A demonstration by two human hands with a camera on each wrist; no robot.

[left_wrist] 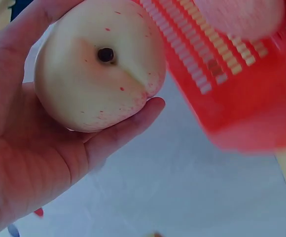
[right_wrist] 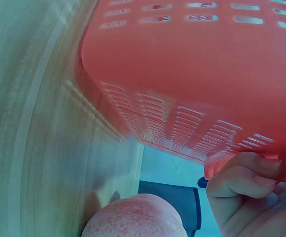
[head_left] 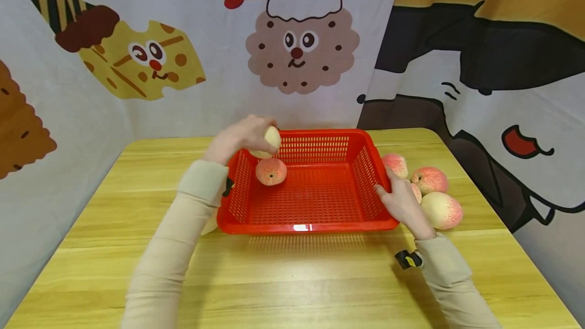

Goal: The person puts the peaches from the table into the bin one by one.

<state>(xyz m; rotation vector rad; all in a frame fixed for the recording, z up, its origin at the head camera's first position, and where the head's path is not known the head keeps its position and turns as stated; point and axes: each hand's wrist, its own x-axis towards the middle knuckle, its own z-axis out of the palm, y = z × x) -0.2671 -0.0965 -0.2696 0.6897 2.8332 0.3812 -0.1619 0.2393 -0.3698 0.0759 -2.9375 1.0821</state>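
Observation:
My left hand [head_left: 242, 136] grips a pale yellow peach [left_wrist: 84, 84] with a pink-speckled side, above the left rear of a red plastic basket [head_left: 301, 227]. In the left wrist view the thumb and fingers curl round this peach, and its dark stem hollow faces the camera. Inside the basket, near its left wall, lies a pinkish peach [head_left: 271, 172]. My right hand [head_left: 402, 201] holds the basket's right rim. The right wrist view shows its fingers [right_wrist: 254, 180] bent over that rim.
Several peaches [head_left: 442, 210] lie on the wooden table [head_left: 311, 278] right of the basket, close to my right hand. Another peach [head_left: 209, 223] shows partly at the basket's left, mostly hidden by my left forearm. A cartoon-printed curtain [head_left: 219, 110] hangs behind the table.

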